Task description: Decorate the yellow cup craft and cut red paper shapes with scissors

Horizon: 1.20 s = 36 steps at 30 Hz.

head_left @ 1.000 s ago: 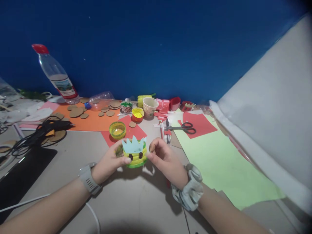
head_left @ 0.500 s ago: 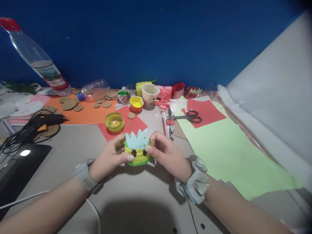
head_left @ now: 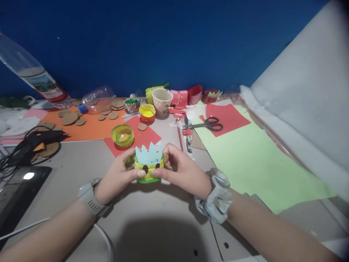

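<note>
Between both hands I hold a small yellow and green cup [head_left: 150, 176] with two dark round spots on its front. A light blue zigzag-cut paper crown [head_left: 148, 154] stands at its rim. My left hand [head_left: 120, 175] grips the cup's left side, thumb on the front and fingers behind. On the other side, my right hand [head_left: 184, 168] has its thumb across the front below the right spot; its fingers curl at the right edge. Just behind the hands sits a green and yellow bowl [head_left: 122, 135], near a red paper sheet [head_left: 145, 134].
Black-handled scissors [head_left: 212, 124] lie over red and light green paper [head_left: 253, 160] at right. Painted cups, including a patterned paper cup [head_left: 161, 103], line the back. Cardboard discs [head_left: 69, 118], a tall bottle [head_left: 40, 80] and a black glue gun [head_left: 49, 135] are at left.
My right thumb has moved from the cup's upper right edge down and inward across its front. My left hand keeps its grip. The whole view has shifted slightly.
</note>
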Motion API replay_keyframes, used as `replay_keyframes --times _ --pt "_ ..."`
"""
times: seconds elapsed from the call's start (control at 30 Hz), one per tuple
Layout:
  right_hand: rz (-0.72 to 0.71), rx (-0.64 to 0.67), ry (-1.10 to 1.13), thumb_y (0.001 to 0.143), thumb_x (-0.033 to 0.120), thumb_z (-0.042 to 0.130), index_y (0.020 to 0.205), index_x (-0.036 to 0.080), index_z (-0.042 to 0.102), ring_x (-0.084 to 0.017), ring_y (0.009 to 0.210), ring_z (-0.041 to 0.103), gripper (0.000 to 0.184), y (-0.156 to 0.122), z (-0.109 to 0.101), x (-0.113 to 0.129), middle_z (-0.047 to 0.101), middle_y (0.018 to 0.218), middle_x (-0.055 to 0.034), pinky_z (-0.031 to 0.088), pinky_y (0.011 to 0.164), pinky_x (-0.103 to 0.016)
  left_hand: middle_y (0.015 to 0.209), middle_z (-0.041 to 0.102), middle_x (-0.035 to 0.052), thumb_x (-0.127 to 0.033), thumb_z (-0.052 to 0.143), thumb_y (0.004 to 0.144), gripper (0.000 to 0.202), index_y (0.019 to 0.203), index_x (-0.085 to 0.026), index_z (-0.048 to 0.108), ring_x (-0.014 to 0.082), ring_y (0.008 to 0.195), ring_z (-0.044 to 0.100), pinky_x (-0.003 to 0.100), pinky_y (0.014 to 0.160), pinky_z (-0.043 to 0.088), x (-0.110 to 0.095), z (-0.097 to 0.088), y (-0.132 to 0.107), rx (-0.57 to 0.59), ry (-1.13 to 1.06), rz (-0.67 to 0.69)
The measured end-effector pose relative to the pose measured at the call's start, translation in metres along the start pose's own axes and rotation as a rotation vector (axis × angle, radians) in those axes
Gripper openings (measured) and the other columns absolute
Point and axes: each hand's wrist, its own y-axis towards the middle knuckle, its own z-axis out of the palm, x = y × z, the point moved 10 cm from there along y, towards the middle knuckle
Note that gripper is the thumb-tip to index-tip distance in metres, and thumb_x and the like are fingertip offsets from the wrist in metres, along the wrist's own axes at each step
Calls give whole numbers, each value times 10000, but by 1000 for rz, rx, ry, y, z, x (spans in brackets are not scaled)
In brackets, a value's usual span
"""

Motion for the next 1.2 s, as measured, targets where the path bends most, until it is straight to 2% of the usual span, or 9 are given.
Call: replay_keyframes --times 0.23,0.5,0.63,0.83,1.2 --pt "0 -7 31 877 471 639 781 217 374 -105 613 367 379 1 0 -3 384 693 66 316 566 -232 970 751 77 -464 797 676 463 988 -151 657 250 896 687 290 770 544 1 1 -2 0 38 -26" --pt "-3 -13 19 880 542 593 761 215 389 -109 589 375 404 3 -2 -1 399 660 63 328 561 -234 998 747 94 -448 799 672 447 983 -156 666 282 926 683 328 799 538 3 2 -1 -8 21 -52" --pt "7 -14 40 856 525 636 758 216 387 -109 591 379 409 3 -3 -3 401 669 63 329 558 -234 1006 748 99 -438 804 666 458 998 -153 667 290 924 684 336 796 538 3 2 -1 -13 13 -59" --pt "-8 37 89 809 424 735 780 219 379 -101 606 354 412 3 2 -4 362 704 68 304 556 -228 1001 748 93 -469 774 701 462 1022 -158 657 286 937 684 326 784 541 2 3 -1 1 22 -43" --pt "-25 40 34 805 458 730 787 219 388 -107 621 351 417 3 0 -4 365 717 64 309 568 -234 1014 741 90 -431 785 698 442 1024 -164 651 274 949 677 327 804 541 5 3 -1 2 -11 -64"
